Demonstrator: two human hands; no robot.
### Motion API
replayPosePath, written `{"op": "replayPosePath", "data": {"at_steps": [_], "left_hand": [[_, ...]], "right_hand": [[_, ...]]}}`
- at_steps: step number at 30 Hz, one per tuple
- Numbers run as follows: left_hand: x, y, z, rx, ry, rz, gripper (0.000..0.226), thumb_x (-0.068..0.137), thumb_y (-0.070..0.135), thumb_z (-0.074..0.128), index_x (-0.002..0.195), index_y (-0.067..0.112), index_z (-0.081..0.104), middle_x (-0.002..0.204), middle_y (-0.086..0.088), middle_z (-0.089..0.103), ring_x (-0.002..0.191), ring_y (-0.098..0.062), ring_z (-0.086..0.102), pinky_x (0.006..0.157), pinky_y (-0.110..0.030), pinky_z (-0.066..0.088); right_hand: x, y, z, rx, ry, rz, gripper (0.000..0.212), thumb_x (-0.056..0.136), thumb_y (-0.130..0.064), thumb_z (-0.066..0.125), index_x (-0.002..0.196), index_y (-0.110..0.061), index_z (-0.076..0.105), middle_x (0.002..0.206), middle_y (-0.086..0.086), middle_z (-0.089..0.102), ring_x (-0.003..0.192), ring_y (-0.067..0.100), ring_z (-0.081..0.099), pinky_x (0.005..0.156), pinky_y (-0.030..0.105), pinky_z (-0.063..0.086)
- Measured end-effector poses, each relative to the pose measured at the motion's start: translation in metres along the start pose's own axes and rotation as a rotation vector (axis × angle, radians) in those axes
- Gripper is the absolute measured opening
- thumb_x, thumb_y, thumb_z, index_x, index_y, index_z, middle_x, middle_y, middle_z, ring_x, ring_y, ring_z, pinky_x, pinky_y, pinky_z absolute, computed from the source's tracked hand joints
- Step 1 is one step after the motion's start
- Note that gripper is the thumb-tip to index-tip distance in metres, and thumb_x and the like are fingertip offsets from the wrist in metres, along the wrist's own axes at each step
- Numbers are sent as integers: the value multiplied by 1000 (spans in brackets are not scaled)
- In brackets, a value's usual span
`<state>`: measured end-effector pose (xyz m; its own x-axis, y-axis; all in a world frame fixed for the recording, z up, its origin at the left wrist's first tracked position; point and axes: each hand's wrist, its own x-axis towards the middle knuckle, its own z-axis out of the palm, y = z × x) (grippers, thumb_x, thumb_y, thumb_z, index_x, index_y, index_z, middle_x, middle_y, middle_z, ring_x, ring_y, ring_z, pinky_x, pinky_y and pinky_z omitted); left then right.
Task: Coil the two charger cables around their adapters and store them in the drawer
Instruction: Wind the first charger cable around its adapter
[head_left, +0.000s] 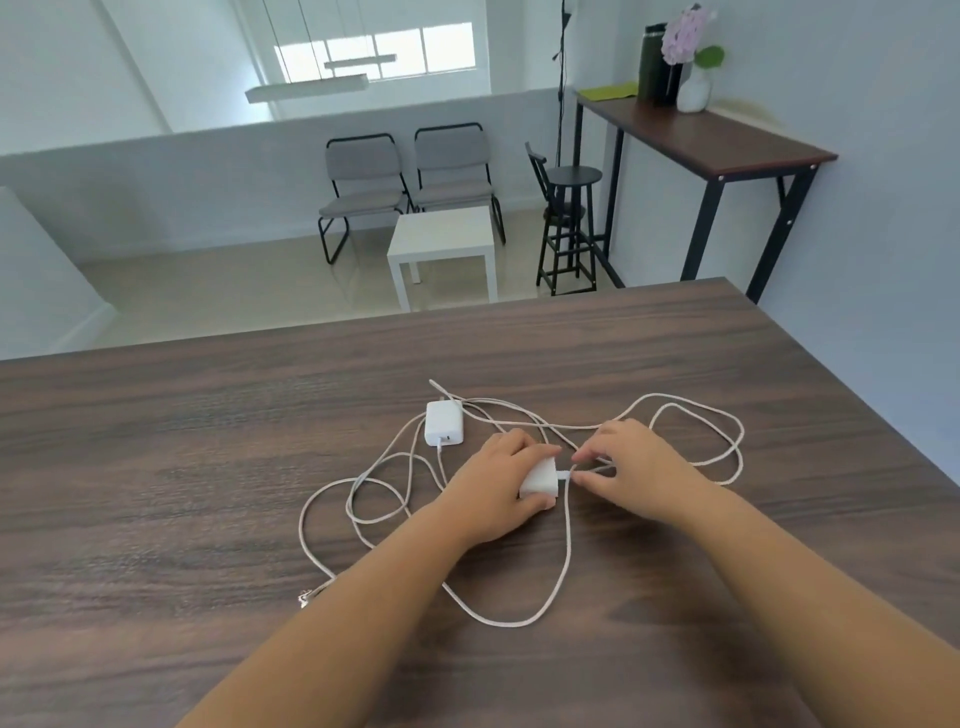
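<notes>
Two white charger adapters lie among loose, tangled white cables on a dark wooden table (208, 467). One adapter (444, 423) rests alone, just left of my hands. My left hand (498, 483) grips the second adapter (540, 479), which sits on the table. My right hand (628, 457) pinches that adapter's cable (569, 545) right where it leaves the plug. The cable loops spread left, right and toward me, with one free plug end (306, 597) near my left forearm. No drawer is visible.
The table's far edge and right edge border open floor. Beyond it stand two grey chairs (405, 182), a small white side table (441, 244), a black stool (571, 218) and a tall side desk (727, 140) with a vase and bottle.
</notes>
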<state>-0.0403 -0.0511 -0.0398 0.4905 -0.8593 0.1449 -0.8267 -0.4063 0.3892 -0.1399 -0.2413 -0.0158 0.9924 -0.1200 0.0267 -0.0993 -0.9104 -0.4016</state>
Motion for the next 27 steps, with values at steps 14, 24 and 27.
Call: {"op": "replayPosePath", "data": {"at_steps": [14, 24, 27], "left_hand": [[-10, -6, -58, -167, 204, -101, 58, 84, 33, 71, 137, 23, 52, 117, 4, 45, 111, -14, 47, 99, -30, 42], [-9, 35, -114, -720, 261, -477, 49, 94, 49, 53, 138, 30, 48, 113, -4, 59, 81, -9, 59, 81, -31, 53], [-11, 56, -113, -932, 271, -481, 40, 97, 41, 52, 134, 24, 53, 106, -5, 64, 76, -11, 60, 69, -26, 53]], "right_hand": [[-12, 1, -21, 241, 211, -3, 21, 75, -24, 78, 75, -30, 58, 80, -9, 63, 80, 0, 56, 74, 14, 40], [-24, 5, -78, 109, 336, 142, 42, 87, 2, 47, 91, -30, 74, 103, -9, 57, 103, 17, 44, 80, 29, 32], [-16, -27, -82, 165, 458, 38, 27, 92, -15, 53, 110, -27, 69, 115, -11, 54, 110, 11, 39, 89, 27, 31]]}}
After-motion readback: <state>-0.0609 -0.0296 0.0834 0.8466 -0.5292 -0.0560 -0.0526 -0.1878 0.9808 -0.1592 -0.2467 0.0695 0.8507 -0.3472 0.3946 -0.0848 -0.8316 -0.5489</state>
